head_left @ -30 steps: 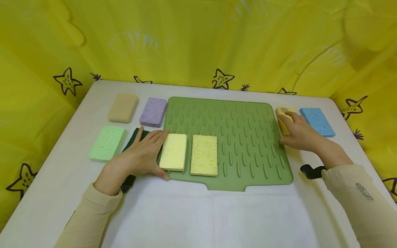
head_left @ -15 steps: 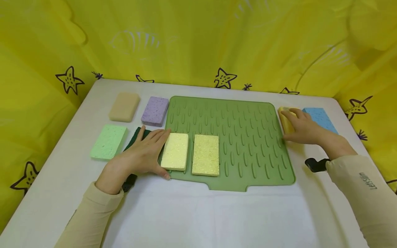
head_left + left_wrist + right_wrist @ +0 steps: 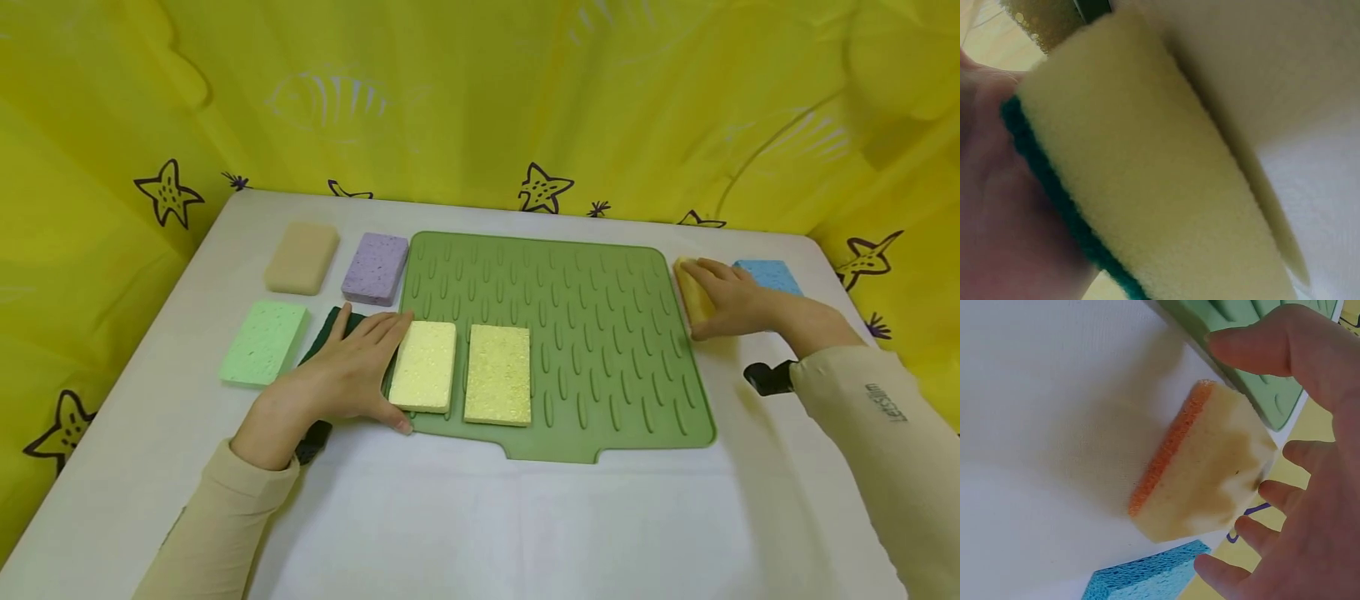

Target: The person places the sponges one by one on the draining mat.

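My left hand [image 3: 330,379] rests on a scouring sponge with a dark green top [image 3: 330,329], mostly hidden under the palm in the head view. The left wrist view shows its thick yellow foam side [image 3: 1147,162] with the green layer against the hand. On the right, my right hand [image 3: 738,302] is over a yellow sponge [image 3: 692,296], its thumb near the green mat's edge. From the right wrist, this sponge [image 3: 1204,469] has an orange layer on the table side; the fingers are spread around it, the thumb apart from it.
A ridged green mat [image 3: 555,308] bears two pale yellow sponges, a left one [image 3: 423,367] and a right one [image 3: 497,375]. Around it lie tan [image 3: 302,258], purple [image 3: 377,268], light green [image 3: 264,343] and blue [image 3: 768,275] sponges. A yellow curtain [image 3: 450,100] stands behind the table.
The right hand has shifted slightly upward and to the right in the head view, covering more of the blue sponge. The left hand stays on the green-topped scouring sponge.
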A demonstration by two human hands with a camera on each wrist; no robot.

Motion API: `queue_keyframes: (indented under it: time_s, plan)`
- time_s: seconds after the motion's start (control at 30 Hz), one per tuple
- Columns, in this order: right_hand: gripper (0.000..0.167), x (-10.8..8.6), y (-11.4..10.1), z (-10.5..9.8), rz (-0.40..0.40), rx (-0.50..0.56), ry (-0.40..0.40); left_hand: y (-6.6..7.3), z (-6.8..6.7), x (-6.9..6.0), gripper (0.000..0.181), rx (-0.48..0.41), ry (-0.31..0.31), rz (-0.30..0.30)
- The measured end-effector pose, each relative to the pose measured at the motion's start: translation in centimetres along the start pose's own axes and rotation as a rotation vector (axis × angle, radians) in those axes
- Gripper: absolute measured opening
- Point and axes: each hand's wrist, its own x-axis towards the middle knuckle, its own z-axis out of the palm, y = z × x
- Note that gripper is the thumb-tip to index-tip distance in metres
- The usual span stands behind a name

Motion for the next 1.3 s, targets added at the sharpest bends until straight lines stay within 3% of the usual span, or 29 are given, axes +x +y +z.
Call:
queue_keyframes:
  time_s: [0.4, 0.7, 1.3]
  plan:
    - [0.098, 0.6, 0.8, -0.2, 0.051, -0.003, -0.013, 0.0, 0.2, 0.0, 0.143, -0.002, -0.002, 0.002]
    - [0.098, 1.1, 1.2, -0.4, 0.072, 0.114, -0.042, -0.1, 0.1, 0.1, 0.143, 0.003, -0.002, 0.001]
    - [0.098, 1.3, 0.6, -0.8, 0.082, 0.098, -0.021, -0.2, 0.2, 0.1, 0.144, -0.003, -0.002, 0.005]
